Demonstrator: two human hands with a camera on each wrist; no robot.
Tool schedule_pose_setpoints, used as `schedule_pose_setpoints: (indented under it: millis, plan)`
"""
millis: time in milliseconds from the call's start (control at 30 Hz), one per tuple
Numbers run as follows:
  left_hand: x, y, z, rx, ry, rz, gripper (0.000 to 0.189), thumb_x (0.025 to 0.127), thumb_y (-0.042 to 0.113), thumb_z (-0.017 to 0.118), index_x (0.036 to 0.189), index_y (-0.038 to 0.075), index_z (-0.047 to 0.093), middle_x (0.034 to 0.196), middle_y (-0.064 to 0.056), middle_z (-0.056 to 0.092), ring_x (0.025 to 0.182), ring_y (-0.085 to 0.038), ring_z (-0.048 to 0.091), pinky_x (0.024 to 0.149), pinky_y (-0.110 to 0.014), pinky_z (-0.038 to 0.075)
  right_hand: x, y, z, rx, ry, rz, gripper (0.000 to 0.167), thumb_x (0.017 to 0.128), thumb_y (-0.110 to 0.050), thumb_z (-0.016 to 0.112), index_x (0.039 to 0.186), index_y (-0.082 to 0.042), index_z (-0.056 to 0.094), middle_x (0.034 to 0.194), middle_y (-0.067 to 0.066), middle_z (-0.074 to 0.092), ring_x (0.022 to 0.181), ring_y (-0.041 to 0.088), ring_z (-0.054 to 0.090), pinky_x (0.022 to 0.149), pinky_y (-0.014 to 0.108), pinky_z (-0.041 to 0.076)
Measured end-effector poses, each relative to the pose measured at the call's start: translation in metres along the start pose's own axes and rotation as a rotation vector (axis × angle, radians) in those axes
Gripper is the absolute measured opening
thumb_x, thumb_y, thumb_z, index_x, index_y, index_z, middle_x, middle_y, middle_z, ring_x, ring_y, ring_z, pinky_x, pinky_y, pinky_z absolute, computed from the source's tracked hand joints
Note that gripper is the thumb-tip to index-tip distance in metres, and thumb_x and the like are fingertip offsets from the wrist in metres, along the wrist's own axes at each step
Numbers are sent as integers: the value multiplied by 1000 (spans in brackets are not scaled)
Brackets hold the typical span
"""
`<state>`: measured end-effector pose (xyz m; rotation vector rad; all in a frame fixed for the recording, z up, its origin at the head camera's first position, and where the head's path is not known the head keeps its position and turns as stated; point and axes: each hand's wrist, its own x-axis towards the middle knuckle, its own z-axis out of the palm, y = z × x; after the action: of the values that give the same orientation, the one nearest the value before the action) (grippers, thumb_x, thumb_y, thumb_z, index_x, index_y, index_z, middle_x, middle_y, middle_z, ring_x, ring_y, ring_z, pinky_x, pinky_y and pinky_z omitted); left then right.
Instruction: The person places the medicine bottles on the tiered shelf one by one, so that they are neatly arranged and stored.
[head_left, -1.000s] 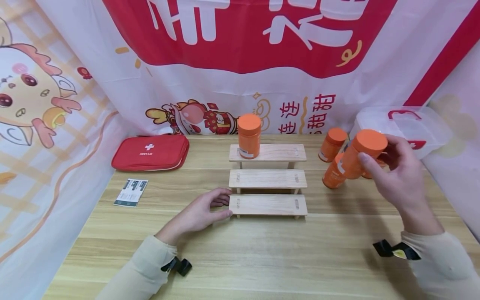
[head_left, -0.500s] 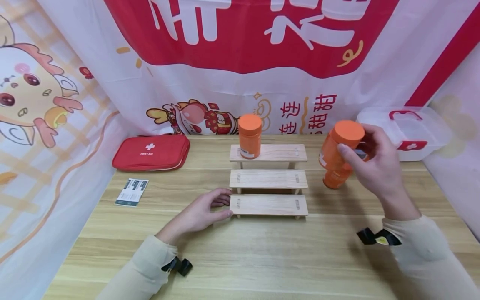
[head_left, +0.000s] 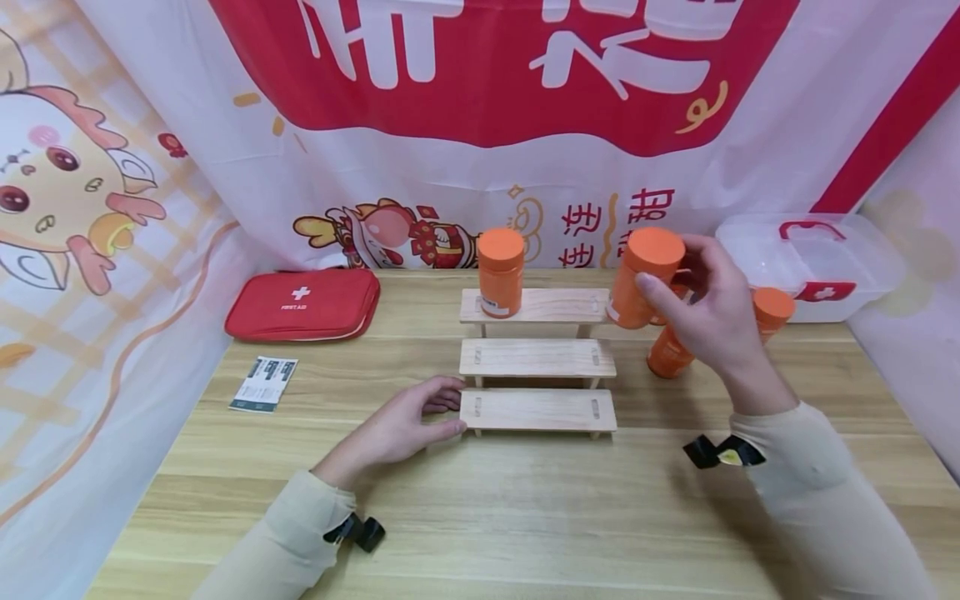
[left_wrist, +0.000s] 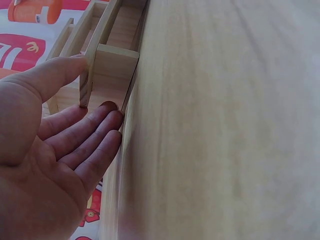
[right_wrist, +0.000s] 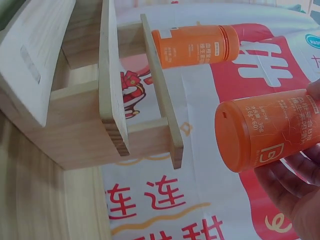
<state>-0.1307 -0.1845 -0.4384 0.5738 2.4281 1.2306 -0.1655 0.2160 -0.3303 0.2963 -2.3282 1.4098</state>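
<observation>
My right hand [head_left: 712,312] grips an orange pill bottle [head_left: 645,279] around its side. In the head view it overlaps the right end of the top step; the right wrist view shows this bottle [right_wrist: 270,127] apart from the boards. My left hand [head_left: 408,421] holds the left end of the lowest step of a three-step wooden display rack [head_left: 536,408], thumb and index finger at its edges in the left wrist view. Another orange bottle [head_left: 501,275] stands upright on the left of the top step. More orange bottles [head_left: 669,352] stand right of the rack, partly hidden by my right hand.
A red first-aid pouch [head_left: 300,307] lies at the back left, with a printed card [head_left: 262,383] in front. At the back right is a clear plastic box [head_left: 825,258] with a red handle. Printed cloth [head_left: 450,183] hangs behind the table [head_left: 495,517].
My right hand has carried its orange bottle left, from above the other bottles to the right end of the top step. My left hand and the rack have stayed put.
</observation>
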Motion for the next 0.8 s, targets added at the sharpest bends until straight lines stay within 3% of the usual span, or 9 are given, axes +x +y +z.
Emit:
schedule_pose_setpoints:
  millis: [233, 600, 800]
  plan:
    - [1, -1, 0, 0, 0, -9, 56, 101, 26, 78, 150, 8, 57, 138, -9, 71, 132, -31, 67, 119, -53, 52, 8, -1, 11, 1, 1, -15, 56, 98, -20, 78, 148, -7, 56, 137, 11, 65, 112, 9, 60, 96, 8, 51]
    - [2, 1, 0, -1, -3, -30, 57, 100, 28, 79, 150, 12, 57, 139, -6, 71, 133, -28, 66, 120, -51, 52, 16, -2, 30, -17, -40, 24, 61, 100, -30, 78, 152, -9, 54, 141, 12, 65, 115, 14, 59, 96, 10, 50]
    - [1, 0, 0, 5, 2, -23, 56, 101, 28, 79, 150, 10, 58, 139, -7, 71, 133, -29, 67, 119, -52, 53, 22, -1, 42, 10, -59, -3, 60, 99, -25, 80, 150, -6, 55, 138, 14, 66, 112, 17, 61, 96, 11, 52]
